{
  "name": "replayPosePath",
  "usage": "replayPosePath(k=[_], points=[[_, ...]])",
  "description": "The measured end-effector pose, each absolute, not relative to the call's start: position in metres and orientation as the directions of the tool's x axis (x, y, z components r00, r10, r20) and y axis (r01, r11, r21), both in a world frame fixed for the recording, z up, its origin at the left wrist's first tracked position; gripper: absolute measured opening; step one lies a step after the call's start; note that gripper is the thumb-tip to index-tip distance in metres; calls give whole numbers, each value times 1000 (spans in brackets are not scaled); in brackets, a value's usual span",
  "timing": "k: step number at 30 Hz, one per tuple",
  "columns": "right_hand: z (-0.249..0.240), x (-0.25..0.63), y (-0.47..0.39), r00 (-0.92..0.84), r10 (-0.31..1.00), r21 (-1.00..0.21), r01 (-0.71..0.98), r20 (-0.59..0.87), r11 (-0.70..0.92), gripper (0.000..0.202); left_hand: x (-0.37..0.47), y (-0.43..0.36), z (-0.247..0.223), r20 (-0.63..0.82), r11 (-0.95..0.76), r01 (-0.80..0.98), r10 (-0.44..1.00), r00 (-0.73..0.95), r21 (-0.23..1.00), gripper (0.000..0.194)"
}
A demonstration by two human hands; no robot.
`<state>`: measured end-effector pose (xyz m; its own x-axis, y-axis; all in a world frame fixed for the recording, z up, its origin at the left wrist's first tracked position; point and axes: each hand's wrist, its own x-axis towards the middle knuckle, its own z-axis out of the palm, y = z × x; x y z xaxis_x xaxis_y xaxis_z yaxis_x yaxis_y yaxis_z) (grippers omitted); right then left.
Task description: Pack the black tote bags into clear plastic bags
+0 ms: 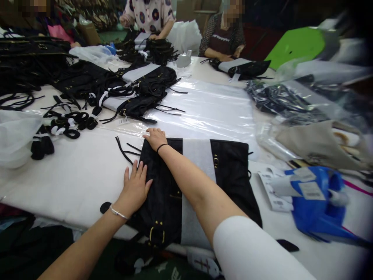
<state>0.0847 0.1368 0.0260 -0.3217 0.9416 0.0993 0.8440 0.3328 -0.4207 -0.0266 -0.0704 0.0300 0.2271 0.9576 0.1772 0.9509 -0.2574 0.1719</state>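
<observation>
A black bag (233, 175) with gold buckles lies flat in front of me, a grey-white band (196, 155) wrapped around its middle. My left hand (135, 188) rests on the bag's left edge, its fingers stretched out and apart. Reaching across the bag, my right hand (155, 139) touches its far left corner with the fingers spread. Neither hand grips anything that I can see. Black fringe cords (125, 151) stick out from the bag beside my hands. The bag's near edge reaches the table's front edge.
Clear plastic bags (215, 105) lie beyond the bag. More banded black bags (145, 81) and bundled straps (72, 120) sit at the left. At the right are a blue tape dispenser (317, 198), label sheets (275, 190) and wrapped bags (285, 101). Co-workers (151, 17) stand across the table.
</observation>
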Motion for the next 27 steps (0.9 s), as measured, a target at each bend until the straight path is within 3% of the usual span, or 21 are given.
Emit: replayPosePath(k=[3, 6, 10, 13, 16, 18, 20, 23, 27], points=[[30, 85, 144, -326, 943, -547, 778, 67, 308, 45, -20, -17, 43, 217, -313, 909, 941, 259, 274, 53], [44, 97, 155, -336, 939, -631, 713, 71, 304, 40, 1, 40, 43, 233, -262, 866, 957, 175, 425, 55], [72, 172, 148, -279, 945, -626, 709, 172, 324, 42, 22, 67, 19, 284, -186, 912, 955, 81, 366, 56], [86, 269, 111, -211, 934, -524, 782, 288, 338, 39, 22, 58, 2, 350, -214, 934, 931, 107, 284, 58], [87, 359, 73, -67, 984, -324, 938, 168, 120, 34, 21, 51, 2, 353, -204, 943, 930, 102, 263, 58], [81, 393, 58, -89, 990, -234, 966, 113, 113, 34, 22, 55, 12, 357, -190, 950, 930, 93, 248, 57], [76, 403, 53, -115, 988, -178, 975, 103, 132, 35, 26, 64, 25, 366, -218, 951, 922, 127, 220, 55], [75, 391, 55, -118, 988, -107, 986, 95, 128, 37, 32, 83, 40, 314, -385, 905, 895, 318, 181, 51], [76, 379, 62, -138, 987, -68, 987, 77, 143, 40, 37, 104, 42, 238, -538, 818, 838, 492, 202, 41]])
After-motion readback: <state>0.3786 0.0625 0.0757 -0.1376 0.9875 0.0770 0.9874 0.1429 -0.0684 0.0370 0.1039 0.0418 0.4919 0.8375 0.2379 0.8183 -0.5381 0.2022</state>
